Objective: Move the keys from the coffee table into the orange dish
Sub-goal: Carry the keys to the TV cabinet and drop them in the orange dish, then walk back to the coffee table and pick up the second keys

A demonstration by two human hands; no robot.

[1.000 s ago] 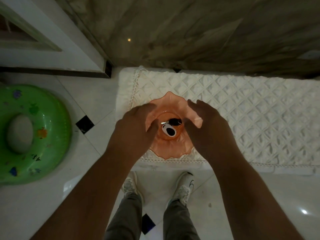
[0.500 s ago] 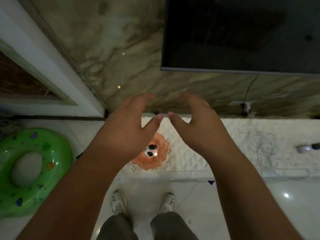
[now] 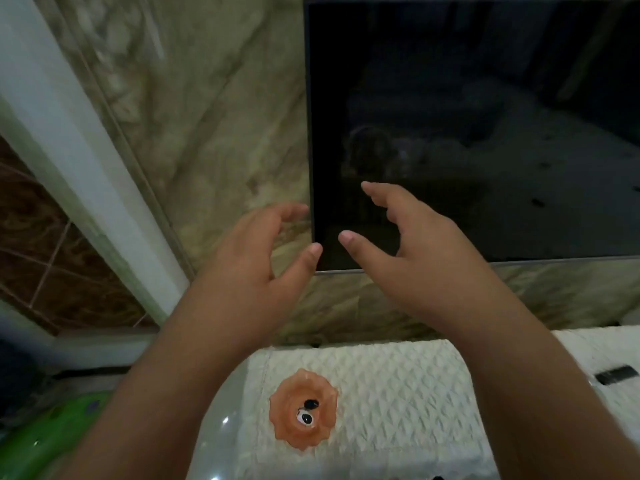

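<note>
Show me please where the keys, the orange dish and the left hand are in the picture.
keys [image 3: 306,412]: head view, on the white fob with the black oval.
orange dish [image 3: 287,432]: head view, on its wavy rim, lower left.
left hand [image 3: 258,261]: head view, on the back of the hand.

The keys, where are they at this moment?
In the head view the keys lie inside the orange dish, low in the middle of the picture, on the white quilted cloth, below and between both raised arms.

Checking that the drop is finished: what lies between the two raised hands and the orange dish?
In the head view, nothing is held. Between the left hand, right hand and orange dish with the keys show only marble wall and white quilted cloth.
</note>
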